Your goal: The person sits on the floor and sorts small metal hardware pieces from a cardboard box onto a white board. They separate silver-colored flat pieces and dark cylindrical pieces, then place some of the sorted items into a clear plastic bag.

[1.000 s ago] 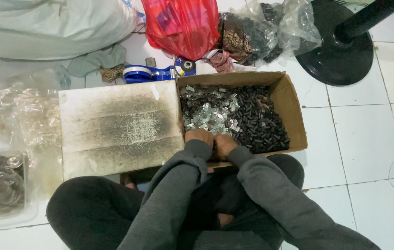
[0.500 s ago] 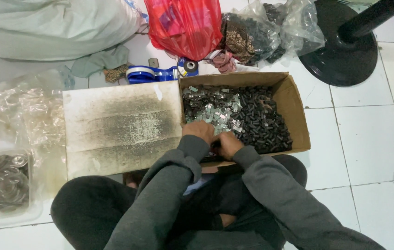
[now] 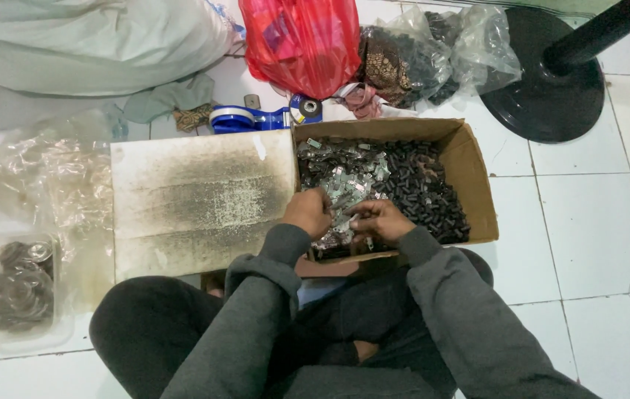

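Your left hand [image 3: 307, 213] and right hand [image 3: 378, 219] both pinch small metal clips [image 3: 344, 185] at the box [image 3: 478, 185] near edge; bare floor [image 3: 588, 222] lies right.

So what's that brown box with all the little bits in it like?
The cardboard box is brown, open-topped and sits on the white tiled floor. Its big stained flap lies folded out flat to the side. Inside are small silvery metal pieces and dark ones. The left hand and right hand reach into it.
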